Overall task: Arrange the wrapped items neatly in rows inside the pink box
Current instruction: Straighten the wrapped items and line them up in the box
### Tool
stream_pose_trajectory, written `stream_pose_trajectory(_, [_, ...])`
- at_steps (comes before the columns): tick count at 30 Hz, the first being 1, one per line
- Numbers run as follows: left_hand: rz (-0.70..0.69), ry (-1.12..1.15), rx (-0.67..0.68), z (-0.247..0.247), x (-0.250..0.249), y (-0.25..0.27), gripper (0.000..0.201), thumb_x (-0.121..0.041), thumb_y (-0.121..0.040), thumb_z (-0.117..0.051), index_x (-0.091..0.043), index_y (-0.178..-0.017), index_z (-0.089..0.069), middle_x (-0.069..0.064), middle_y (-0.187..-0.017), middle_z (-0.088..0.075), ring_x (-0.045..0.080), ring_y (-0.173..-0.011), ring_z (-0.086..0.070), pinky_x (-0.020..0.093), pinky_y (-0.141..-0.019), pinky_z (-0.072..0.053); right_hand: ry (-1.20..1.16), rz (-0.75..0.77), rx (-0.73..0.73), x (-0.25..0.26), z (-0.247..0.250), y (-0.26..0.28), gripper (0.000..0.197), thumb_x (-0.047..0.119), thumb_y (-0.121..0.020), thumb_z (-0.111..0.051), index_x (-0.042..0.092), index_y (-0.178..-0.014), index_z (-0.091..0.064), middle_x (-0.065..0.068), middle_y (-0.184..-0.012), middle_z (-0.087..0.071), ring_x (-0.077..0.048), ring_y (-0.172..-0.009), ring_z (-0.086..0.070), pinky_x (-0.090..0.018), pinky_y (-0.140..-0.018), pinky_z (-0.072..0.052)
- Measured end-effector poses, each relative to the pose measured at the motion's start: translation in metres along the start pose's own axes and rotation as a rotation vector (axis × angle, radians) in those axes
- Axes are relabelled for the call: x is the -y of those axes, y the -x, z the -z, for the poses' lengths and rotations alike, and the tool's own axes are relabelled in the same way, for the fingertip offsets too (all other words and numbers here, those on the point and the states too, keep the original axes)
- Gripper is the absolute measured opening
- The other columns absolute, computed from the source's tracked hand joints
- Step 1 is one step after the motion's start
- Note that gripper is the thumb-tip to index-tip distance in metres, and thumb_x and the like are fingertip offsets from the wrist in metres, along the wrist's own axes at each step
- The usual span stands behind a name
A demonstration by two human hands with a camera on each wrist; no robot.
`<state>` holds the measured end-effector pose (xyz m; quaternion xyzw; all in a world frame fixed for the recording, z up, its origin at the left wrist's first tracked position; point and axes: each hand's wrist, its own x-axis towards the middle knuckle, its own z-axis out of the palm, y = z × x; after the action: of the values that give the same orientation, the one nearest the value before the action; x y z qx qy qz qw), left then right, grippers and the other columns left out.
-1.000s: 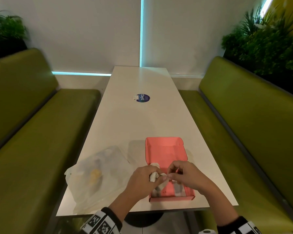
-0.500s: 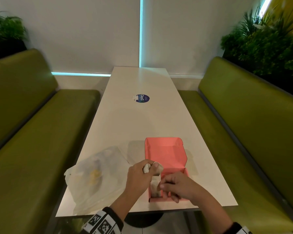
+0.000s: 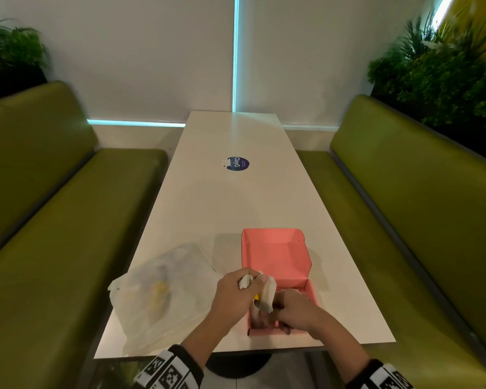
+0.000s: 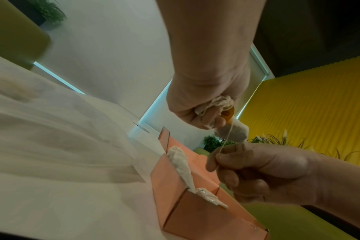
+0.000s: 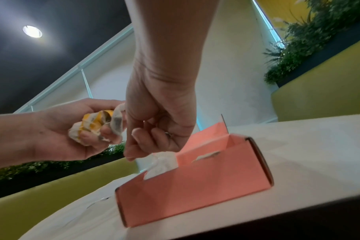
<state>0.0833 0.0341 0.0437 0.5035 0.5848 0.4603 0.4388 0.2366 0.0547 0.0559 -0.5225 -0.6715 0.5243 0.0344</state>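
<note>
Pink box (image 3: 275,255) sits open on the white worktop (image 3: 236,209), near its front edge, right of centre. Long axis runs away from the person; lid (image 3: 272,242) folded back at the far end and standing up. Wrapped items (image 4: 182,162) already lie along the box's left wall, white crinkled wrappers poking above the rim; how many, cannot tell.

Left hand (image 3: 237,293) is over the box's near-left corner, fingers curled round a bunch of wrapped items (image 5: 97,126), white paper with yellow print. One piece (image 3: 267,294) hangs down from the fist toward the box, roughly vertical. In the left wrist view a thin string (image 4: 226,139) runs from that bunch down to the right hand.

Right hand (image 3: 295,310) is low over the near end of the box, fingers curled and pointing down, thumb and forefinger pinching the string; its fingertips (image 5: 131,156) are at the wrappers inside the box. Whether they touch, cannot tell.

Clear plastic bag (image 3: 157,293) lies crumpled on the worktop just left of the box, something yellow inside, close to the left forearm. Round blue sticker (image 3: 237,163) further up the worktop, well apart. Green benches (image 3: 54,220) on both sides, plants (image 3: 438,77) behind the right one. Patterned wristbands (image 3: 169,372) on both wrists.
</note>
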Motion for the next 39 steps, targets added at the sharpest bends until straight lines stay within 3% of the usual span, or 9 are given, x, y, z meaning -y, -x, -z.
stream_pose_trajectory(3, [-0.009, -0.041, 0.015, 0.001, 0.001, 0.001, 0.019, -0.028, -0.087, -0.065, -0.025, -0.068, -0.065, -0.011, -0.070, -0.064, 0.005, -0.056, -0.055, 0.026, -0.063, -0.049, -0.027, 0.064, -0.058, 0.002, 0.013, 0.000, 0.020, 0.000, -0.088, -0.049, 0.009, -0.094, -0.065, 0.002, -0.068, -0.064, -0.002, -0.044, -0.048, -0.016, -0.047, -0.041])
stream_pose_trajectory(7, [-0.027, -0.108, 0.051, 0.001, 0.003, 0.002, 0.014, -0.028, -0.086, -0.066, -0.025, -0.072, -0.066, -0.012, -0.073, -0.065, 0.003, -0.053, -0.054, 0.020, -0.062, -0.045, -0.095, 0.051, -0.117, 0.001, 0.027, -0.002, 0.013, 0.010, -0.091, -0.054, 0.009, -0.090, -0.067, -0.001, -0.070, -0.065, -0.006, -0.046, -0.046, -0.018, -0.049, -0.039])
stream_pose_trajectory(13, [-0.044, -0.183, 0.082, -0.002, 0.009, 0.000, 0.011, -0.031, -0.084, -0.068, -0.024, -0.077, -0.069, -0.007, -0.073, -0.065, 0.009, -0.062, -0.058, 0.034, -0.067, -0.053, -0.206, 0.088, -0.174, 0.005, 0.033, 0.000, 0.015, 0.019, -0.091, -0.058, 0.008, -0.087, -0.068, -0.004, -0.074, -0.066, -0.009, -0.048, -0.051, -0.024, -0.055, -0.040])
stream_pose_trajectory(17, [-0.064, -0.197, 0.088, -0.004, 0.010, 0.000, 0.012, -0.032, -0.085, -0.066, -0.023, -0.077, -0.068, -0.002, -0.074, -0.066, 0.013, -0.069, -0.061, 0.035, -0.067, -0.054, -0.217, 0.093, -0.192, 0.009, 0.030, 0.003, 0.021, 0.024, -0.091, -0.059, 0.006, -0.089, -0.069, -0.009, -0.077, -0.065, -0.009, -0.048, -0.053, -0.022, -0.054, -0.040])
stream_pose_trajectory(22, [-0.061, -0.195, 0.080, -0.003, 0.012, 0.000, 0.014, -0.030, -0.087, -0.063, -0.021, -0.077, -0.067, -0.008, -0.067, -0.061, 0.006, -0.059, -0.054, 0.030, -0.063, -0.051, -0.105, 0.134, -0.216, 0.013, 0.027, 0.007, 0.009, 0.011, -0.083, -0.069, 0.008, -0.092, -0.070, 0.002, -0.063, -0.061, -0.007, -0.050, -0.052, -0.014, -0.053, -0.046])
stream_pose_trajectory(28, [-0.061, -0.186, -0.002, 0.000, 0.021, 0.000, 0.009, -0.034, -0.086, -0.065, -0.027, -0.086, -0.069, -0.012, -0.079, -0.067, 0.002, -0.073, -0.061, 0.021, -0.070, -0.052, 0.127, 0.142, -0.296, 0.013, 0.033, 0.000, 0.008, 0.010, -0.083, -0.069, 0.010, -0.091, -0.068, 0.002, -0.071, -0.063, -0.004, -0.048, -0.055, -0.012, -0.052, -0.048])
stream_pose_trajectory(32, [-0.045, -0.357, -0.045, 0.004, 0.034, 0.001, 0.020, -0.036, -0.081, -0.070, -0.028, -0.098, -0.064, -0.017, -0.083, -0.062, 0.001, -0.075, -0.057, 0.010, -0.066, -0.041, 0.395, 0.113, -0.363, 0.007, 0.040, -0.011, 0.008, 0.010, -0.083, -0.066, 0.016, -0.088, -0.069, 0.012, -0.068, -0.055, -0.008, -0.059, -0.055, -0.025, -0.065, -0.052])
stream_pose_trajectory(35, [0.027, -0.496, -0.019, 0.005, 0.040, 0.004, 0.033, -0.038, -0.079, -0.070, -0.033, -0.109, -0.056, -0.018, -0.079, -0.052, 0.002, -0.073, -0.053, 0.014, -0.061, -0.038, 0.483, 0.050, -0.364, 0.000, 0.041, -0.026, 0.013, 0.009, -0.082, -0.062, 0.022, -0.081, -0.065, 0.010, -0.070, -0.054, -0.013, -0.070, -0.055, -0.029, -0.067, -0.051])
stream_pose_trajectory(39, [0.074, -0.575, 0.023, 0.004, 0.042, 0.005, 0.046, -0.033, -0.078, -0.069, -0.031, -0.119, -0.048, -0.016, -0.079, -0.050, 0.005, -0.075, -0.053, 0.012, -0.055, -0.035, 0.561, 0.033, -0.358, -0.006, 0.038, -0.046, 0.017, 0.005, -0.083, -0.056, 0.013, -0.092, -0.068, -0.002, -0.092, -0.063, -0.013, -0.078, -0.051, -0.026, -0.066, -0.042])
